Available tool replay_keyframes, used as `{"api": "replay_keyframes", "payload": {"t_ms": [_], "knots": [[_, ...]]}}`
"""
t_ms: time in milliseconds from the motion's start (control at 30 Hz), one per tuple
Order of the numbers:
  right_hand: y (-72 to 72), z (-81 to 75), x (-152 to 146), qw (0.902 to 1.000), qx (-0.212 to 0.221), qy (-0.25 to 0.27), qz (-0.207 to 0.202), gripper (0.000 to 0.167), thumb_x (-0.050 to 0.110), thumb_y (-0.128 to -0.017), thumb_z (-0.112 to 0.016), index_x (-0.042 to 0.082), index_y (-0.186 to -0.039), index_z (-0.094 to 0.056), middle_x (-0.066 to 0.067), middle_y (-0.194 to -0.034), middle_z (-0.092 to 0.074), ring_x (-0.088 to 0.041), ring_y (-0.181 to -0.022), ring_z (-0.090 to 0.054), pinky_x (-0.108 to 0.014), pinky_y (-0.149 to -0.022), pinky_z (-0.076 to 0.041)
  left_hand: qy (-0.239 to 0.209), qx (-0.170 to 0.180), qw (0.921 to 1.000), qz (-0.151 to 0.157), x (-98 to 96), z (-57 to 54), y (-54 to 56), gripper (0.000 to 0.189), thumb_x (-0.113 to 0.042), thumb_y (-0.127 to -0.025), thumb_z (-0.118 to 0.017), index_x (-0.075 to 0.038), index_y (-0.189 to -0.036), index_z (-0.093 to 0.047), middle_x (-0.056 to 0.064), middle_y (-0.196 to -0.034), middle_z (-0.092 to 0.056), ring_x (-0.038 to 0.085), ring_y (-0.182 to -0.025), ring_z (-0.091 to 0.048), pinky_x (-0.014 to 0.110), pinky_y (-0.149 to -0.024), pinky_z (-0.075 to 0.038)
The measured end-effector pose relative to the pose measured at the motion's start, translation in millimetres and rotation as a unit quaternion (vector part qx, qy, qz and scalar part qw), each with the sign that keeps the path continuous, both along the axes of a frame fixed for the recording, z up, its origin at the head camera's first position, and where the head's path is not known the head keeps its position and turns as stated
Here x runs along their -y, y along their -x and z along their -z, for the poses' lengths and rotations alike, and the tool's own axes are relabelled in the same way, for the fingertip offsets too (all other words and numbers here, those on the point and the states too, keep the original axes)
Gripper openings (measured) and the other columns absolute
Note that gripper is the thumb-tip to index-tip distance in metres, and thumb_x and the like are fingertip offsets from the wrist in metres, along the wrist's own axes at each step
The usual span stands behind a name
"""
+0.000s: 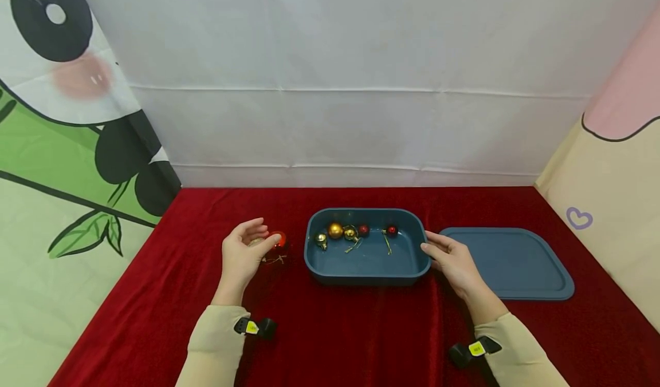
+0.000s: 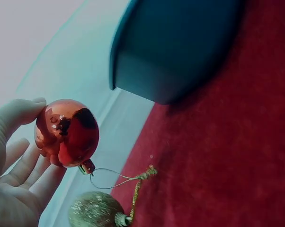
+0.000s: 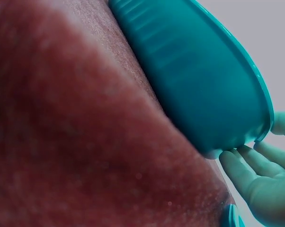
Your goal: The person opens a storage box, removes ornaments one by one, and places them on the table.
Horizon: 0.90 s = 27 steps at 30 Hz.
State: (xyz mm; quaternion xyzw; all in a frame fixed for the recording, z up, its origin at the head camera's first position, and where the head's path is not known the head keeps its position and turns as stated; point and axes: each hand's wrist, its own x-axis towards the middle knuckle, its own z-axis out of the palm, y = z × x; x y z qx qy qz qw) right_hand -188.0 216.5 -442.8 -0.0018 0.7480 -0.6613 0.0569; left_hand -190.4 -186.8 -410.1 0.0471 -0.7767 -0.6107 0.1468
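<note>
My left hand [image 1: 243, 255] pinches a shiny red bauble [image 2: 66, 133] between thumb and fingers, left of the box. From its cap hangs a thin loop with a gold tie. Close below it, in the left wrist view, is a glittery gold bauble [image 2: 96, 209]; whether it hangs or rests on the cloth I cannot tell. At the right end of the blue-grey plastic box [image 1: 368, 275], my right hand [image 1: 458, 262] holds the wall, thumb at the rim and fingers against the outside. Inside lie several small baubles, among them a gold one [image 1: 335, 230] and a red one [image 1: 392, 230].
A flat blue-grey lid [image 1: 510, 264] lies on the red cloth [image 1: 356, 335] to the right of the box, partly behind my right hand. A white sheet [image 1: 356, 89] rises at the back, and printed cloths hang on both sides.
</note>
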Motion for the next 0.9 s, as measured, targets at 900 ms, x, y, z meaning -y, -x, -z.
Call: {"api": "replay_keyframes", "payload": {"t_ms": [900], "knots": [[0.1, -0.5, 1.1, 1.0000, 0.001, -0.001, 0.006, 0.056, 0.025, -0.095, -0.057, 0.000, -0.142, -0.040, -0.026, -0.139, -0.046, -0.003, -0.097, -0.064, -0.021, -0.080, -0.053, 0.203, -0.022, 0.9788, 0.012, -3.5, 27.2, 3.5, 0.042, -0.013, -0.080, -0.076, -0.001, -0.117, -0.061, 0.015, -0.113, -0.060, 0.029, -0.103, -0.059, 0.043, -0.090, -0.051]]}}
